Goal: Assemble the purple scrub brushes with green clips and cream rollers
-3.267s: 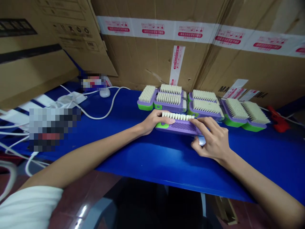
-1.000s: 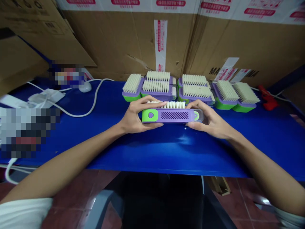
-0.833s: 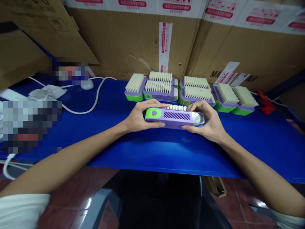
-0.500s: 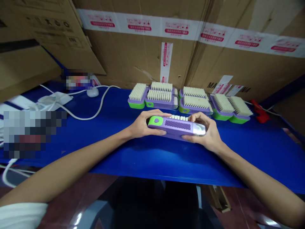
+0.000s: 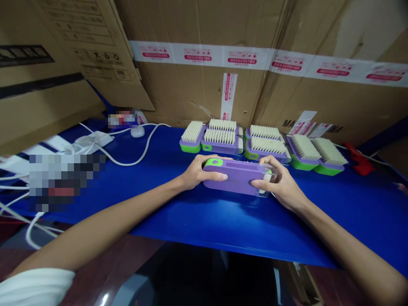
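Both of my hands hold one purple brush (image 5: 236,176) with a green end, just above the blue table (image 5: 178,204). My left hand (image 5: 196,172) grips its green left end, thumb on the front. My right hand (image 5: 282,185) is closed round its right end, where a clear part shows. The brush is tipped so its smooth purple back faces me and its bristles point away, out of sight. Behind it stands a row of several like brushes (image 5: 264,146), bristles up.
Taped cardboard boxes (image 5: 223,72) wall in the back and left of the table. White cables (image 5: 134,157) and a white mouse (image 5: 137,131) lie at the left. A red object (image 5: 358,159) sits at the far right behind the brush row.
I have lifted the brush off the table and rolled it toward me, from its vented side facing me to its plain back. Both hands stayed on its ends.
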`<state>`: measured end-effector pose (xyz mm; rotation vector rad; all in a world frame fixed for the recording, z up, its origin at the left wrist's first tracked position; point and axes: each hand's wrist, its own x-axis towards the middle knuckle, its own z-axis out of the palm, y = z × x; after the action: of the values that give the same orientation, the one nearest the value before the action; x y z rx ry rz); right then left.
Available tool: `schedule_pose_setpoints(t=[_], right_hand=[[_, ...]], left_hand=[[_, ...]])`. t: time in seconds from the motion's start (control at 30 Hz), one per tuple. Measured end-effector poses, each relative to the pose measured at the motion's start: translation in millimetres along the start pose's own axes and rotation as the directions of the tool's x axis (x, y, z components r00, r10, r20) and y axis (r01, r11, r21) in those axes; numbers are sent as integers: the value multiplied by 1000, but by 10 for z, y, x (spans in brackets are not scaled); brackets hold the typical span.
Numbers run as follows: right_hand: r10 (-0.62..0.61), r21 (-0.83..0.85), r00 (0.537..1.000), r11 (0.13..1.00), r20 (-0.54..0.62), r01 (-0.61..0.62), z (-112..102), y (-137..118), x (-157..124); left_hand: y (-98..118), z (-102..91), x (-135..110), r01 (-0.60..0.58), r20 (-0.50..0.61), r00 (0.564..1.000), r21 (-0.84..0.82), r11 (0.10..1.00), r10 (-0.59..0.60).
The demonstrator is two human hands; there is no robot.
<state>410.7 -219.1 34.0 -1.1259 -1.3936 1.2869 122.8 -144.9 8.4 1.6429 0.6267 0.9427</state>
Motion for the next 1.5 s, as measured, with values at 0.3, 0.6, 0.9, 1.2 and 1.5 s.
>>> schedule_pose_setpoints(t=[0.3, 0.6, 0.9, 1.2, 1.5], right_hand=[[47, -48, 999, 998, 6, -46, 106, -63, -58], [-30, -2, 999, 1000, -23, 30, 4, -22, -58], [71, 68, 959, 993, 276, -93, -319, -110, -140], [-23, 117, 1000, 993, -18, 25, -36, 28, -14], [-136, -166, 991, 977, -9, 133, -324, -42, 4]], left_hand=[[5, -15, -19, -83, -22, 996, 34, 996, 84], [70, 32, -68, -486, 67, 862, 391, 781, 503], [74, -16, -140, -623, 193, 648, 691, 367, 736], [-183, -48, -17, -705, 327, 623, 629, 328, 710], [-164, -70, 37, -624, 326, 773, 551, 555, 545]])
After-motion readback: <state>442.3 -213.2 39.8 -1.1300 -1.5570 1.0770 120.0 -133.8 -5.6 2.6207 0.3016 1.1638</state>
